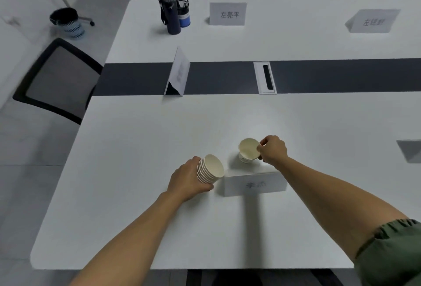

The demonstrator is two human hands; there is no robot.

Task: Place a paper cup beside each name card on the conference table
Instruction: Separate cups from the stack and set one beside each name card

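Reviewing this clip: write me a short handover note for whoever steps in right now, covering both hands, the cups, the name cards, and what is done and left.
Left hand: gripping the tilted stack of paper cups.
Right hand: pinching the rim of a single cup, upright just behind the nearest name card; whether it has touched down is unclear.
Done: nearly the first placement.
Left: release that cup, then one each at the centre-strip card, the two far cards, and the card at the right edge. None has a cup yet.
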